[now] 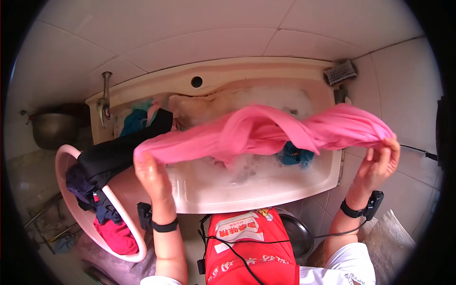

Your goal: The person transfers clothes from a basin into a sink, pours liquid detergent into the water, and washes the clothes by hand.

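A long pink cloth [266, 130] is stretched across the sink, twisted near its right end and loosely folded in the middle. My left hand [151, 173] is closed around its left end, and my right hand [382, 159] grips the right end. Below the cloth is the wide washing sink [204, 197], with suds and soapy water in it. A teal piece of fabric [295, 154] lies in the sink, partly hidden by the pink cloth. More teal fabric [135, 122] sits at the sink's left end.
At left, a pink tub [137, 232] holds dark and red clothes; a black garment [111, 154] stretches from it over the sink's left edge. A tap [104, 102] stands at the sink's left, a scrubbing brush [341, 72] on the back right corner. A metal pot [54, 130] hangs left.
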`<state>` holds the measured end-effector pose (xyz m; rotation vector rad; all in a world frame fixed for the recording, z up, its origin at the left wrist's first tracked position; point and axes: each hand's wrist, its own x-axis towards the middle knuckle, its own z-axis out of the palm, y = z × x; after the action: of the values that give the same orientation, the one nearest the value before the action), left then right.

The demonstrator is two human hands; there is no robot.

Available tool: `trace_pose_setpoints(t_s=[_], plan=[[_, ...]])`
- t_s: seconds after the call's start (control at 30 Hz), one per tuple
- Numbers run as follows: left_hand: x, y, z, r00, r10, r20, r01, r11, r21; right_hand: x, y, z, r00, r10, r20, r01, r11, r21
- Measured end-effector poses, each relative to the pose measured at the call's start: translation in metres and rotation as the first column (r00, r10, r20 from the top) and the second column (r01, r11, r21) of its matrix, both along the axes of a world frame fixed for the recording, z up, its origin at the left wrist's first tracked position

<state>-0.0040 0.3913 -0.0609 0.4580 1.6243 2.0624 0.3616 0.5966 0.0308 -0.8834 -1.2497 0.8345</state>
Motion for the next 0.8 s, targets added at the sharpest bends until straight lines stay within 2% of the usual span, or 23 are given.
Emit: trace_pose_setpoints(t_s=[0.07, 0.1, 0.13, 0.17, 0.2, 0.23, 0.27, 0.3, 0.33, 0.37, 0.43, 0.47, 0.5, 0.53, 0.57, 0.6, 0.67, 0.8], plan=[[-0.014, -0.020, 0.000, 0.992, 0.104, 0.071, -0.101, 0.994, -0.047, 0.006, 0.006, 0.006, 0.987, -0.142, -0.073, 0.145, 0.989, 0.038], [-0.013, -0.021, -0.003, 0.973, 0.230, 0.035, -0.228, 0.972, -0.049, 0.006, 0.005, 0.004, 0.987, -0.141, -0.072, 0.144, 0.989, 0.038], [-0.017, -0.030, -0.013, 0.972, 0.231, 0.037, -0.229, 0.972, -0.049, 0.006, 0.005, -0.002, 0.989, -0.142, -0.034, 0.143, 0.989, 0.029], [-0.024, -0.048, -0.028, 0.976, 0.215, 0.027, -0.210, 0.970, -0.125, 0.006, 0.004, -0.010, 0.990, -0.141, 0.003, 0.141, 0.990, 0.020], [-0.027, -0.055, -0.035, 0.980, 0.199, 0.020, -0.191, 0.961, -0.202, 0.003, 0.006, -0.023, 0.964, -0.179, 0.196, 0.174, 0.984, 0.043], [-0.024, -0.058, -0.044, 0.972, 0.190, -0.136, -0.228, 0.896, -0.381, -0.004, 0.009, -0.038, 0.899, -0.214, 0.382, 0.202, 0.977, 0.071], [-0.028, -0.066, -0.060, 0.920, 0.006, -0.393, -0.253, 0.773, -0.581, -0.013, 0.009, -0.050, 0.864, -0.134, 0.485, 0.151, 0.988, 0.004], [-0.016, -0.058, -0.060, 0.860, -0.110, -0.498, -0.309, 0.664, -0.681, -0.012, 0.016, -0.070, 0.709, -0.109, 0.697, 0.079, 0.994, 0.075], [-0.003, -0.048, -0.059, 0.785, -0.240, -0.572, -0.381, 0.541, -0.750, -0.011, 0.021, -0.097, 0.580, 0.023, 0.814, 0.038, 0.998, -0.055], [0.000, -0.051, -0.081, 0.559, -0.387, -0.734, -0.406, 0.644, -0.649, -0.017, 0.017, -0.124, 0.467, 0.061, 0.882, 0.027, 0.996, -0.083], [0.029, -0.030, -0.070, 0.290, -0.697, -0.656, -0.596, 0.404, -0.693, -0.032, 0.000, -0.151, 0.093, 0.090, 0.992, -0.064, 0.994, -0.084], [0.033, -0.015, -0.084, 0.593, -0.678, -0.433, -0.296, 0.317, -0.901, -0.044, -0.004, -0.163, 0.110, 0.252, 0.961, -0.169, 0.958, -0.232], [0.039, -0.005, -0.111, 0.778, -0.620, -0.107, 0.070, 0.255, -0.964, -0.055, -0.009, -0.177, 0.109, 0.411, 0.905, -0.273, 0.888, -0.370], [0.061, -0.013, -0.150, 0.574, -0.759, -0.307, -0.048, 0.344, -0.938, -0.060, -0.020, -0.210, 0.013, 0.315, 0.949, -0.401, 0.871, -0.284], [0.083, -0.017, -0.177, 0.310, -0.824, -0.474, -0.135, 0.455, -0.880, -0.064, -0.029, -0.236, -0.066, 0.197, 0.978, -0.527, 0.825, -0.202], [0.094, -0.006, -0.170, 0.308, -0.824, -0.475, -0.136, 0.456, -0.880, -0.072, -0.036, -0.239, -0.065, 0.197, 0.978, -0.527, 0.826, -0.201], [0.103, 0.016, -0.159, 0.297, -0.895, -0.334, -0.034, 0.340, -0.940, -0.082, -0.046, -0.247, -0.080, 0.373, 0.924, -0.527, 0.772, -0.357], [0.094, 0.024, -0.180, 0.289, -0.916, -0.279, -0.034, 0.282, -0.959, -0.078, -0.049, -0.305, -0.077, 0.321, 0.944, -0.486, 0.814, -0.317]])
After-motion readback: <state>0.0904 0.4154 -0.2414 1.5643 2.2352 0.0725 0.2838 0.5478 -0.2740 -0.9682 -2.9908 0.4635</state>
